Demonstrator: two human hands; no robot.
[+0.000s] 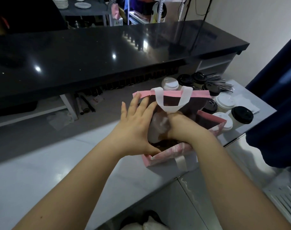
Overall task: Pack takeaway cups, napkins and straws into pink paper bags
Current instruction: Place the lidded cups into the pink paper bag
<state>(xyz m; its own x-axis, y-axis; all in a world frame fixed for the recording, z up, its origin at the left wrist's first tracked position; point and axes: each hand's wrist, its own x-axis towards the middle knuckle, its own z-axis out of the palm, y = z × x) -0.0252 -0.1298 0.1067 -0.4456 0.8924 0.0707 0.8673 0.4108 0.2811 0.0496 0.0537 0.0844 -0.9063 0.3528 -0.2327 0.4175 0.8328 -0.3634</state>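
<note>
A pink paper bag (173, 153) with white handles stands open on the steel counter (50, 171). My left hand (134, 128) spreads its straight fingers against the bag's left rim, holding the mouth open. My right hand (179, 128) reaches down into the bag; its fingers are hidden inside, beside a pale cup (155, 128) standing in the bag. Behind and right of the bag stand several takeaway cups, some with white lids (224, 101) and some with black lids (242, 114). A heap of wrapped straws (219, 83) lies at the back right, and white napkins (251, 105) lie past the cups.
A glossy black counter (108, 52) runs across the back, with shelves below it. A dark blue curtain (277, 105) hangs at the right. The steel counter's edge runs diagonally at the lower right, with a floor grille (285, 198) below.
</note>
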